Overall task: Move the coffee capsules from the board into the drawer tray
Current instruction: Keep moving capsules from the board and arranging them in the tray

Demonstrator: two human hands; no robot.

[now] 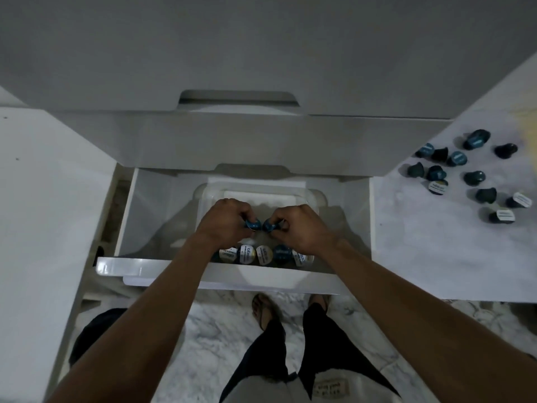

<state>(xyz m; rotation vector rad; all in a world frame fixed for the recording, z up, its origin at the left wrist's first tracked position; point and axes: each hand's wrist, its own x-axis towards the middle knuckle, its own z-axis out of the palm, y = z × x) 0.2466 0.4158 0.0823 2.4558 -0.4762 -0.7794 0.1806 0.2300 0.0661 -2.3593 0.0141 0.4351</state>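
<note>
Both my hands are over a clear plastic tray (315,196) that sits inside the open white drawer (151,199). My left hand (225,219) grips a dark blue coffee capsule (252,224). Close beside it, my right hand (299,225) grips another blue capsule (270,226); the two capsules almost touch. A row of several capsules (263,254) with white foil lids lies along the tray's near side. Several more blue capsules (473,177) lie scattered on the marble-patterned board (421,242) at the right.
The drawer's front edge (122,267) juts out toward me. A white counter top (43,184) lies to the left. Closed white cabinet fronts (238,53) rise behind the drawer. My legs and feet (267,312) stand on the marble floor below.
</note>
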